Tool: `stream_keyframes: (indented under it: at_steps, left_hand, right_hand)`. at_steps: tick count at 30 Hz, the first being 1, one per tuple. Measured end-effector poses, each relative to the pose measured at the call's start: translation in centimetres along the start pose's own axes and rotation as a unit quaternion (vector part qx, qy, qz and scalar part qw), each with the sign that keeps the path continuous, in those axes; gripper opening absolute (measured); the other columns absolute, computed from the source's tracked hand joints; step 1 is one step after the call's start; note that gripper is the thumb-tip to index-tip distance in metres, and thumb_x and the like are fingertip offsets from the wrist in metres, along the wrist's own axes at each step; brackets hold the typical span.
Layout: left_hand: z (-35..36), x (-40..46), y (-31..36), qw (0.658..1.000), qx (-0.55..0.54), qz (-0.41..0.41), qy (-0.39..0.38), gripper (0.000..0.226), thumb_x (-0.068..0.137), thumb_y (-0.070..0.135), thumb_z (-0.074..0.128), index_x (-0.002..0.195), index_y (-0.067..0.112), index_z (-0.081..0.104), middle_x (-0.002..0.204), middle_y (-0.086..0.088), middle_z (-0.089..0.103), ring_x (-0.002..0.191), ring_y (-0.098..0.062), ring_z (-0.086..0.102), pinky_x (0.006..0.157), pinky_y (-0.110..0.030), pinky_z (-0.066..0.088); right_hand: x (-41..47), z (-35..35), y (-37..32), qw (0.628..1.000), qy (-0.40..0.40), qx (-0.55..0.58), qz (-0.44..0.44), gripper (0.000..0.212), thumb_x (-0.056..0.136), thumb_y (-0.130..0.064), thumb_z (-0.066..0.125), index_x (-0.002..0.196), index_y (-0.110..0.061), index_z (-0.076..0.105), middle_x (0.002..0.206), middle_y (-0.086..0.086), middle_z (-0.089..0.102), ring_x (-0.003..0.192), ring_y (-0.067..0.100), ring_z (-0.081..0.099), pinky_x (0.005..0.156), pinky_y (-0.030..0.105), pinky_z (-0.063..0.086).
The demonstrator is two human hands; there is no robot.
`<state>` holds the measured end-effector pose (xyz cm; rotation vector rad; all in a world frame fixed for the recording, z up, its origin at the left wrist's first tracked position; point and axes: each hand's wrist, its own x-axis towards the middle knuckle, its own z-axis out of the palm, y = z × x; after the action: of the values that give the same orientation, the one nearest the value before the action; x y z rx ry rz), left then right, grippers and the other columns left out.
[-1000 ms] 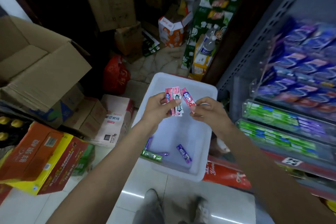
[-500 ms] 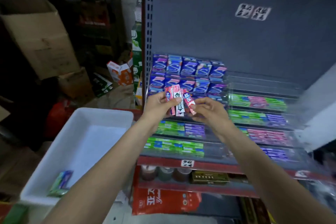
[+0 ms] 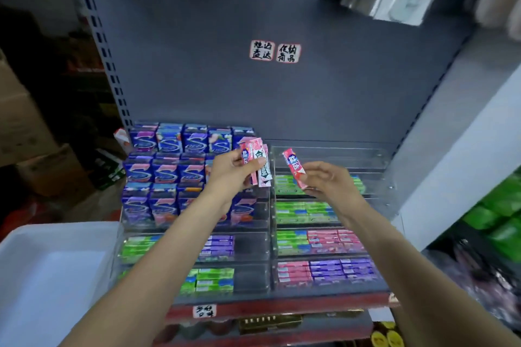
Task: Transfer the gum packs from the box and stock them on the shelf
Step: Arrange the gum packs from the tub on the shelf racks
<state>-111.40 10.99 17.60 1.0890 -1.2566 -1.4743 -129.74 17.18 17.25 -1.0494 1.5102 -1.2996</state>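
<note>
Item 1, right hand [image 3: 324,180]: fingers [image 3: 311,170] pinch one pink gum pack [image 3: 294,167] by its lower end, the pack tilted up and to the left, held above the clear display trays [image 3: 327,155] on the right half of the shelf.

Item 2, left hand [image 3: 234,174]: fingers curl round a small fan of gum packs [image 3: 258,162], pink ones with a white-faced one in front, thumb pressed across them. The two hands are near each other but apart.

Item 3, progress, as I judge it: a handful is out of the box and none of it shelved yet. The single pack goes first, and the fan is left. Pink rows already lie in the lower right trays [image 3: 324,241], the likely home.

Item 4, white box [image 3: 56,236], lower left, just beside the shelf; I cannot see what lies in it.

Item 5, room: the top right tray looks bare, with open air above it. Upright clear tray fronts and the divider between left and right banks are the edges I would steer round. Blue cartons [image 3: 169,169] crowd the left bank.
</note>
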Motion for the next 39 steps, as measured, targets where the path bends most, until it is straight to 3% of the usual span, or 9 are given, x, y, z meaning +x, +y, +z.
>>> stream_keyframes:
  at_steps: [3, 6, 10, 13, 22, 25, 28, 35, 39]
  left_hand:
    - [1.8, 2.0, 0.6, 1.0, 0.009, 0.019, -0.008, 0.014, 0.084, 0.009, 0.069, 0.08, 0.021, 0.063, 0.061, 0.015, 0.063, 0.052, 0.006, 0.058, 0.05, -0.014, 0.049]
    - [3.2, 3.3, 1.0, 0.999, 0.024, 0.033, -0.013, 0.012, 0.083, 0.011, 0.07, 0.084, 0.022, 0.065, 0.074, 0.009, 0.068, 0.066, -0.003, 0.063, 0.065, -0.023, 0.052]
    - [4.6, 4.4, 1.1, 0.998, 0.043, 0.042, -0.006, 0.013, 0.084, 0.012, 0.069, 0.088, 0.024, 0.065, 0.086, 0.007, 0.07, 0.075, -0.004, 0.066, 0.072, -0.024, 0.055]
    - [5.3, 4.9, 1.4, 0.998, 0.051, 0.04, 0.018, 0.011, 0.085, 0.013, 0.068, 0.091, 0.022, 0.065, 0.084, 0.009, 0.069, 0.069, 0.001, 0.066, 0.067, -0.019, 0.055]
    - [6.5, 4.8, 0.8, 0.989, 0.026, 0.018, 0.142, 0.01, 0.085, 0.01, 0.066, 0.087, 0.019, 0.064, 0.081, 0.006, 0.068, 0.066, -0.003, 0.065, 0.059, -0.018, 0.055]
    - [6.5, 4.4, 0.6, 0.985, 0.025, 0.009, 0.169, 0.009, 0.086, 0.009, 0.066, 0.092, 0.015, 0.065, 0.081, 0.006, 0.068, 0.067, -0.004, 0.065, 0.057, -0.017, 0.053]
    - [6.2, 4.2, 0.8, 0.983, 0.024, 0.012, 0.181, 0.009, 0.086, 0.008, 0.066, 0.092, 0.015, 0.065, 0.081, 0.005, 0.068, 0.062, 0.0, 0.065, 0.053, -0.015, 0.052]
    - [5.5, 3.9, 1.7, 0.982, 0.033, 0.016, 0.185, 0.012, 0.086, 0.008, 0.065, 0.097, 0.011, 0.065, 0.084, 0.004, 0.068, 0.069, -0.004, 0.064, 0.054, -0.013, 0.052]
    - [5.5, 4.0, 2.0, 0.983, 0.032, 0.014, 0.18, 0.013, 0.087, 0.008, 0.065, 0.099, 0.012, 0.064, 0.086, 0.003, 0.067, 0.072, -0.006, 0.064, 0.055, -0.013, 0.053]
  right_hand:
    - [2.3, -1.9, -0.3, 0.998, 0.025, -0.048, -0.019, 0.017, 0.083, 0.003, 0.065, 0.097, -0.006, 0.067, 0.08, 0.003, 0.068, 0.064, 0.005, 0.063, 0.064, 0.015, 0.053]
    - [4.7, -3.5, -0.3, 0.983, 0.058, -0.161, -0.065, 0.021, 0.081, 0.001, 0.068, 0.1, -0.007, 0.069, 0.084, 0.003, 0.068, 0.066, 0.002, 0.061, 0.067, 0.017, 0.05]
    - [7.3, -4.8, -0.1, 0.934, 0.058, -0.322, -0.144, 0.02, 0.083, -0.005, 0.068, 0.103, -0.007, 0.072, 0.091, -0.002, 0.069, 0.077, 0.007, 0.06, 0.07, 0.003, 0.044]
    - [9.3, -5.1, 0.0, 0.902, 0.028, -0.389, -0.187, 0.02, 0.088, -0.004, 0.062, 0.105, -0.007, 0.071, 0.103, 0.005, 0.071, 0.082, 0.006, 0.058, 0.082, 0.009, 0.042]
    - [14.9, -4.2, 1.5, 0.862, -0.108, -0.456, -0.195, 0.025, 0.09, -0.003, 0.058, 0.112, -0.009, 0.068, 0.116, 0.009, 0.066, 0.103, 0.021, 0.062, 0.098, 0.025, 0.042]
    - [15.5, -4.0, 2.0, 0.856, -0.161, -0.453, -0.19, 0.024, 0.092, -0.006, 0.055, 0.112, -0.008, 0.068, 0.116, 0.007, 0.066, 0.103, 0.02, 0.062, 0.091, 0.019, 0.039]
    - [15.6, -4.2, 2.1, 0.858, -0.211, -0.432, -0.179, 0.023, 0.095, -0.015, 0.053, 0.112, -0.011, 0.068, 0.109, 0.005, 0.069, 0.094, 0.015, 0.061, 0.081, 0.017, 0.039]
    - [15.9, -3.8, 2.4, 0.842, -0.247, -0.444, -0.183, 0.029, 0.091, -0.023, 0.06, 0.118, -0.012, 0.065, 0.118, 0.005, 0.066, 0.107, 0.017, 0.061, 0.095, 0.026, 0.044]
    - [16.1, -3.6, 2.3, 0.839, -0.253, -0.447, -0.18, 0.032, 0.091, -0.026, 0.061, 0.119, -0.013, 0.064, 0.119, 0.005, 0.065, 0.106, 0.018, 0.06, 0.093, 0.026, 0.043]
